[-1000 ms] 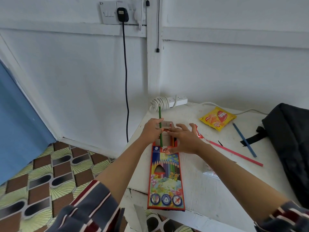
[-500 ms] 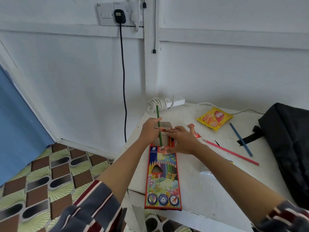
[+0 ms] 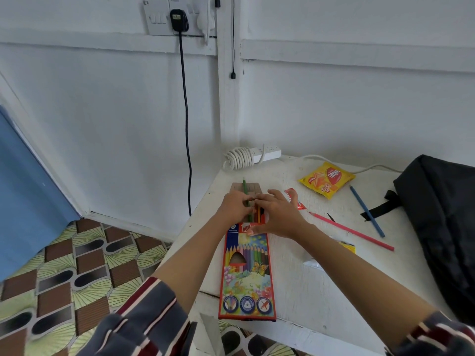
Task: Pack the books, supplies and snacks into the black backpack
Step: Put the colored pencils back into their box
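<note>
A colourful coloured-pencil box (image 3: 246,273) lies on the white table (image 3: 321,291), its far flap open. My left hand (image 3: 235,208) pinches a green pencil (image 3: 245,187) that is partly inside the box's open end. My right hand (image 3: 279,217) rests on the box's top end, thumb against its front, fingers spread. A pink pencil (image 3: 352,231) and a blue pencil (image 3: 367,211) lie loose to the right. A yellow snack packet (image 3: 326,179) sits further back. The black backpack (image 3: 442,227) lies at the right edge.
A white power strip with coiled cable (image 3: 250,156) sits at the table's back corner. A red-and-white wrapper (image 3: 294,197) peeks out behind my right hand. A small yellow item (image 3: 347,246) lies beyond my right forearm. Patterned floor (image 3: 64,278) is on the left.
The green pencil has slid further down into the box; less of it sticks out above my left hand. My right hand stays on the box's open end.
</note>
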{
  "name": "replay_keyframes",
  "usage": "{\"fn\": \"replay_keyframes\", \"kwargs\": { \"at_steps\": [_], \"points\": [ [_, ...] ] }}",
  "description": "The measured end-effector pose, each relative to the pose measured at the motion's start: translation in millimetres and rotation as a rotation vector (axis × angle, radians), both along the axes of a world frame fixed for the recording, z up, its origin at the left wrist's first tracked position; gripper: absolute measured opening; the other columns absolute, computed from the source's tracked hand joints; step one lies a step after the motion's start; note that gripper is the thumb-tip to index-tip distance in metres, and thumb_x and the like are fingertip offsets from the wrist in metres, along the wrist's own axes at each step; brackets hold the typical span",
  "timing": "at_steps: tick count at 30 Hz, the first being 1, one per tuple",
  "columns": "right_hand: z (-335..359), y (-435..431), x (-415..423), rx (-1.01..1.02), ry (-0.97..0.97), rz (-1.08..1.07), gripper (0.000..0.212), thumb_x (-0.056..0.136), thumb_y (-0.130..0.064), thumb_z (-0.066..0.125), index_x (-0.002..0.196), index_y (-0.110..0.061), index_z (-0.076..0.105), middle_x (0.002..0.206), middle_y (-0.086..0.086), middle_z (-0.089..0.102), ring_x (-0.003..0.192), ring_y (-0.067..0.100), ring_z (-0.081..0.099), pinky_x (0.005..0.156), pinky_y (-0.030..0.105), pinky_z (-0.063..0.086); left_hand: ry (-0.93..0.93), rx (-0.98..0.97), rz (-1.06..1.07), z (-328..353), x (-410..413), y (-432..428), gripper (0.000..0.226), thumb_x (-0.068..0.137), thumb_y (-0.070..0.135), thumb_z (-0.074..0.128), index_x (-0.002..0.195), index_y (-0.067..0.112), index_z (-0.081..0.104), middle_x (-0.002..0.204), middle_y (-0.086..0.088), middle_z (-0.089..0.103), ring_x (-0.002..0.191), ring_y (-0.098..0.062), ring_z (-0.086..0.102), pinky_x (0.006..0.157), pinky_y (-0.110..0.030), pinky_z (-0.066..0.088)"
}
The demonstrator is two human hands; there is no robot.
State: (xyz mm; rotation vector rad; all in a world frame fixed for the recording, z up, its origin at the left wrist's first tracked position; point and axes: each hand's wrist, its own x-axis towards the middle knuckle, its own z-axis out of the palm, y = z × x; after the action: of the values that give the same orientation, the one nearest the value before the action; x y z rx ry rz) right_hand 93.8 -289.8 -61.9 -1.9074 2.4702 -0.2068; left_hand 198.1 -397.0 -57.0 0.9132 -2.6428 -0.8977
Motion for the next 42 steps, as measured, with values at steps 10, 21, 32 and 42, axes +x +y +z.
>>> {"fn": "replay_keyframes", "kwargs": {
  "at_steps": [10,21,32,42],
  "points": [
    [-3.0,-2.5,-4.6,-0.014,-0.01,-0.019,0.096,0.065,-0.074,0.059,0.144,-0.026,0.031,0.152,-0.005,0.028,0.142,0.021,0.011,0.107,0.053,-0.005,-0.164,-0.07,-0.211,14.4,7.8,0.5,0.021,0.091,0.015,0.056,0.105,0.004,0.066,0.103,-0.014,0.066,0.091,-0.022,0.059,0.072,-0.021,0.038],
    [-7.1,-7.0,-10.0,0.021,-0.002,-0.034,0.101,0.062,-0.078,0.057,0.144,-0.025,0.03,0.153,-0.005,0.026,0.142,0.022,0.01,0.107,0.056,-0.003,-0.289,-0.251,-0.307,8.7,7.7,-8.3,0.046,0.09,0.037,0.055,0.129,0.012,0.053,0.133,-0.005,0.052,0.122,-0.021,0.045,0.103,-0.034,0.031],
    [-7.6,-7.7,-11.5,0.055,-0.027,-0.019,0.1,0.065,-0.076,0.057,0.146,-0.027,0.026,0.154,-0.006,0.024,0.143,0.021,0.01,0.107,0.055,-0.006,-0.216,-0.117,-0.333,10.1,16.8,-12.9,0.054,0.09,0.028,0.059,0.139,0.013,0.042,0.147,-0.005,0.038,0.132,-0.022,0.035,0.105,-0.029,0.029],
    [-2.6,-7.0,-8.9,0.102,-0.02,-0.017,0.093,0.068,-0.075,0.056,0.144,-0.029,0.031,0.154,-0.007,0.022,0.142,0.021,0.008,0.108,0.056,-0.003,-0.072,-0.062,-0.261,5.5,18.9,-10.0,0.048,0.085,0.027,0.065,0.13,0.014,0.054,0.139,-0.002,0.045,0.123,-0.019,0.042,0.096,-0.025,0.033]
  ]
}}
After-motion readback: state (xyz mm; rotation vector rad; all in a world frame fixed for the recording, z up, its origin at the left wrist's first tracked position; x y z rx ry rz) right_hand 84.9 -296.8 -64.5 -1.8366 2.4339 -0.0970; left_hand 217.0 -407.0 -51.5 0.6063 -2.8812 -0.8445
